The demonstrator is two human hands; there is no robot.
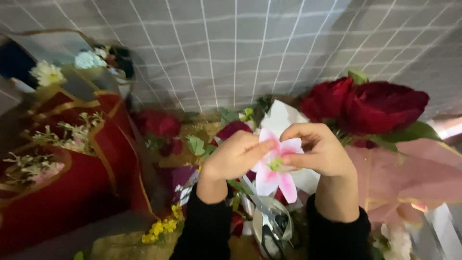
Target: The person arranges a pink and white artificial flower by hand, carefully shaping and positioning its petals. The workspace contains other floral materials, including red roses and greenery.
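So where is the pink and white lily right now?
In the head view the pink and white lily sits just right of centre, pinched between the fingers of the left hand and the right hand, below and left of the big red roses.

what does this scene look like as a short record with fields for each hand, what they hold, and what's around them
left hand: left hand pinches the pink and white lily from the left, fingers on a petal
right hand: right hand grips the same bloom from the right
flower state: open, green centre showing, petals drooping down
nearby right: red roses above pink wrapping paper
nearby left: red gold-edged wrapping paper around small pale flowers
below: scissors, yellow blossoms
backdrop: grey grid-patterned sheet
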